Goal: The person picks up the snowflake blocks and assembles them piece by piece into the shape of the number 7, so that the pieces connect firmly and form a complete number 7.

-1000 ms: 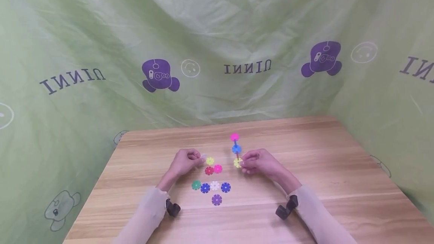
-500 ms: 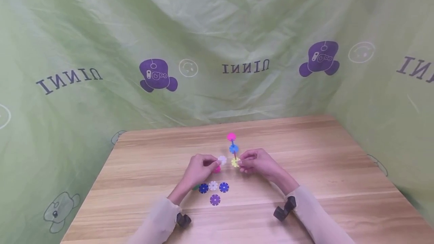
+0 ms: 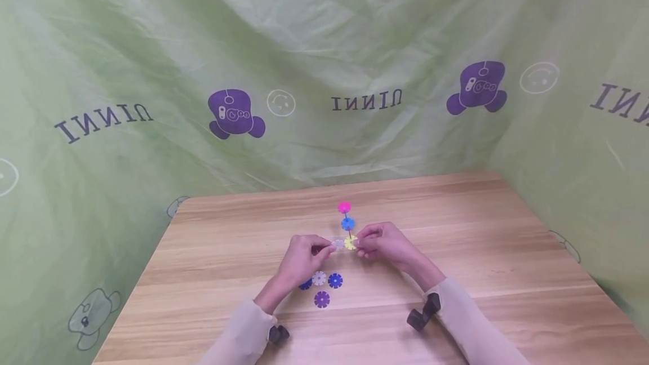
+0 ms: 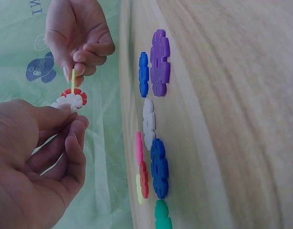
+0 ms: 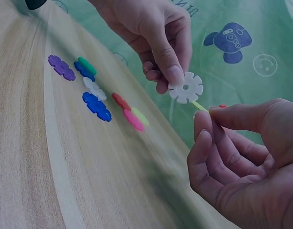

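Wrist views look dimmer than the head view, soft shadows crossing the table [image 5: 168, 186]

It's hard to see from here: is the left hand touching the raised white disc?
Touching. The right wrist view shows the left hand pinching the raised white disc at its edge.
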Motion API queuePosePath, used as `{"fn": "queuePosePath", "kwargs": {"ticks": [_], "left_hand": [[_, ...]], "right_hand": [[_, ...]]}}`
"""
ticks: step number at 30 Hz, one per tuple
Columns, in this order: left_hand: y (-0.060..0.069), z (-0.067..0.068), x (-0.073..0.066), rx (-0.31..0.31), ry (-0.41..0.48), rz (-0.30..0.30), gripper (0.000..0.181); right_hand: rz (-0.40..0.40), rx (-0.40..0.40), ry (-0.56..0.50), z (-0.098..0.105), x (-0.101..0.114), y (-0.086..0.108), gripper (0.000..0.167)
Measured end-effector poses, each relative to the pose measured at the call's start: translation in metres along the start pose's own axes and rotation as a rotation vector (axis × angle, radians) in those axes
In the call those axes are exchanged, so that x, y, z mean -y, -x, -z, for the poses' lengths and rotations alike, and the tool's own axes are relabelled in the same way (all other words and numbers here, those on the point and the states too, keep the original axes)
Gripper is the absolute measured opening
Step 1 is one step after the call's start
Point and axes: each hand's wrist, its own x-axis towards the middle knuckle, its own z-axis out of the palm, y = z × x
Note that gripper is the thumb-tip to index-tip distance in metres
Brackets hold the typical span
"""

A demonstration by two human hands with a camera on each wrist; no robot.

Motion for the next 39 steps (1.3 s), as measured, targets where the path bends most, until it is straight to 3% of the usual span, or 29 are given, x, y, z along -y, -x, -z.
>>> {"fn": "queuePosePath", "kwargs": {"ticks": [12, 32, 39], "left_hand": [[0.003, -0.005, -0.002, -0.038, -0.096, -0.083, 0.011], [0.003, -0.015, -0.004, -0.055, -0.136, -0.121, 0.014], [0.006, -0.017, -0.007, -0.094, -0.208, -0.197, 0.014]], "right_hand": [[-0.004, 0.001, 0.002, -0.002, -0.001, -0.002, 0.027], [-0.015, -0.012, -0.011, -0.003, -0.004, -0.004, 0.02], [0.011, 0.023, 0.025, -0.004, 0.001, -0.001, 0.019]]}}
